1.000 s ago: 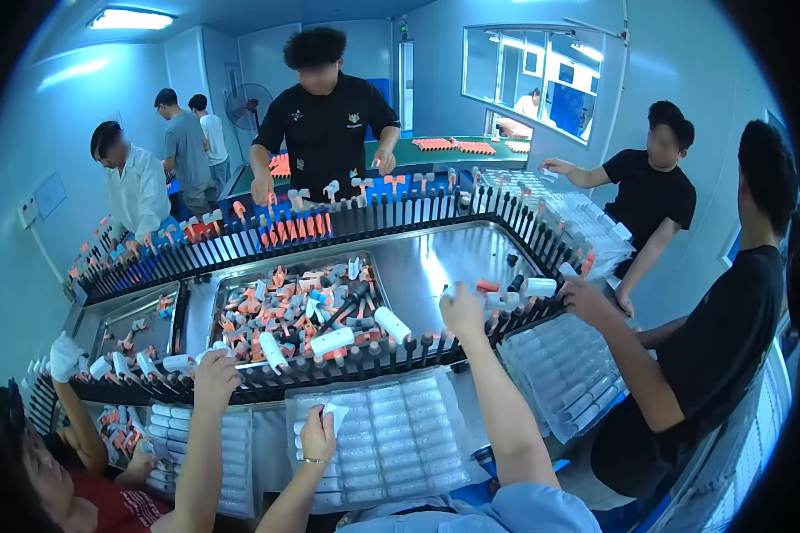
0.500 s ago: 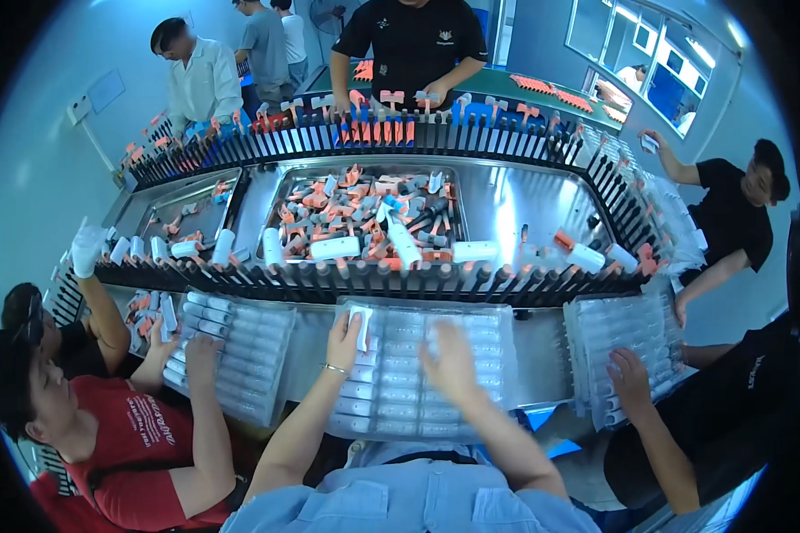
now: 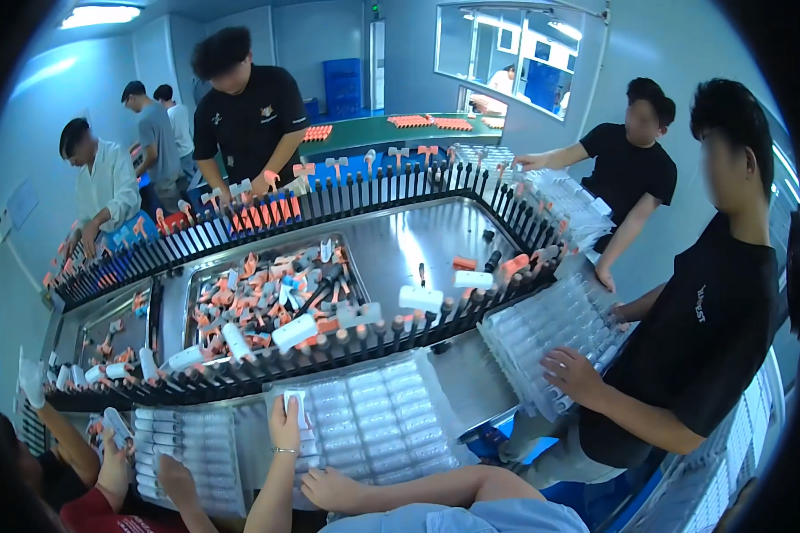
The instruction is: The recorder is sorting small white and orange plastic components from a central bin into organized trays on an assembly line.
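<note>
My left hand (image 3: 286, 428) is closed on a white plastic piece (image 3: 299, 407), held upright at the left edge of a clear plastic tray (image 3: 373, 409). The tray has rows of rounded pockets, with white pieces along its left column, partly hidden by my left hand. My right hand (image 3: 329, 489) is at the tray's near left corner. Its fingers are bunched and curled, and whatever is under them is hidden.
Beyond the tray runs a rack of black upright pegs (image 3: 391, 333) topped with white and orange parts. Behind it, a metal pan (image 3: 356, 266) holds a heap of orange and grey parts. Co-workers' hands (image 3: 573, 373) work over trays on both sides.
The view has turned to the right. My right hand has moved from over the tray's middle to its near left corner. My left hand still holds the white piece.
</note>
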Action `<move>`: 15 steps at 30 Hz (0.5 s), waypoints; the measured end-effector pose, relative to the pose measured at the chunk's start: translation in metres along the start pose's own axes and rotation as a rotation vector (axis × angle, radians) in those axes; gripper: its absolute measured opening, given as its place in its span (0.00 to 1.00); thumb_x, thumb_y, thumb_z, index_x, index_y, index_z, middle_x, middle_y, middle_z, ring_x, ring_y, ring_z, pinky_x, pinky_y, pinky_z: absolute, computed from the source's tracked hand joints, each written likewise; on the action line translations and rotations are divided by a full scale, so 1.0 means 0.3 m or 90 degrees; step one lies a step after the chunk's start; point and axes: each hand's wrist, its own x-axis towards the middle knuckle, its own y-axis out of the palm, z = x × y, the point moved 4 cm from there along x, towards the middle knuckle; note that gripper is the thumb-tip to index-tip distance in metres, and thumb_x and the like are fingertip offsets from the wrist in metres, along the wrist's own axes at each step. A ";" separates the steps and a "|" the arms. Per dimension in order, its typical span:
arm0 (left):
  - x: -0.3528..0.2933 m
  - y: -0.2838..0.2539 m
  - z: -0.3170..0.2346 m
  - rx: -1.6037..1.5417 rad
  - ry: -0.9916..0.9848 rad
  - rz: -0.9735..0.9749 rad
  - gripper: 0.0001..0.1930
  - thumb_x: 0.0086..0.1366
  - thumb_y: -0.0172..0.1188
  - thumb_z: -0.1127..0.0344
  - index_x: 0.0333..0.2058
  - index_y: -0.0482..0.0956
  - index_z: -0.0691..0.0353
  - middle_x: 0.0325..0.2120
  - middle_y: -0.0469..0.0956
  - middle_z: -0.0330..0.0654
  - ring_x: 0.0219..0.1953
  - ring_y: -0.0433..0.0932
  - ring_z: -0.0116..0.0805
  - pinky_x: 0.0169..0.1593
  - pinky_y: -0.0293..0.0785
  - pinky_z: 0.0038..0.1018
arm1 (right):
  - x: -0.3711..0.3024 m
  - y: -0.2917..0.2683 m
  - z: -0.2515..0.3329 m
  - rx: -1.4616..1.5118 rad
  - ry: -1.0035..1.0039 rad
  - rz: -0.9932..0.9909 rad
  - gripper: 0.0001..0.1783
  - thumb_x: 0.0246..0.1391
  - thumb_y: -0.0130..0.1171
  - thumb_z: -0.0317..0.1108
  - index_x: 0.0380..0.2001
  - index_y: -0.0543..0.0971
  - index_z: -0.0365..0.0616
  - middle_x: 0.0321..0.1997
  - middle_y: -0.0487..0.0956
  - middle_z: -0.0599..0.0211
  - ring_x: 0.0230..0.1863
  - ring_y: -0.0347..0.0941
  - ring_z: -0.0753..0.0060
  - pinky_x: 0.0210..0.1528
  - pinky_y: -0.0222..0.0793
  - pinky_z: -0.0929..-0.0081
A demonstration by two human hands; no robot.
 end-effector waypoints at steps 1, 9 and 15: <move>-0.014 0.039 -0.053 -0.008 -0.037 0.024 0.09 0.64 0.49 0.62 0.34 0.68 0.62 0.19 0.71 0.37 0.15 0.69 0.23 0.17 0.67 0.21 | -0.004 -0.004 -0.006 -0.002 0.008 0.025 0.09 0.45 0.49 0.34 0.29 0.73 0.41 0.33 0.70 0.63 0.39 0.68 0.64 0.32 0.68 0.68; -0.031 0.332 -0.352 -0.036 0.046 0.283 0.12 0.64 0.48 0.66 0.43 0.63 0.65 0.28 0.77 0.48 0.21 0.75 0.30 0.26 0.72 0.23 | -0.083 -0.073 -0.129 0.440 0.196 0.096 0.23 0.43 0.53 0.33 0.43 0.62 0.38 0.33 0.74 0.45 0.35 0.72 0.46 0.35 0.69 0.56; -0.041 0.648 -0.478 -0.020 0.044 0.428 0.14 0.63 0.52 0.65 0.44 0.68 0.66 0.31 0.78 0.44 0.27 0.78 0.28 0.31 0.74 0.22 | -0.317 -0.225 -0.289 0.410 0.343 -0.167 0.29 0.49 0.54 0.40 0.54 0.62 0.43 0.36 0.76 0.48 0.35 0.73 0.46 0.38 0.68 0.58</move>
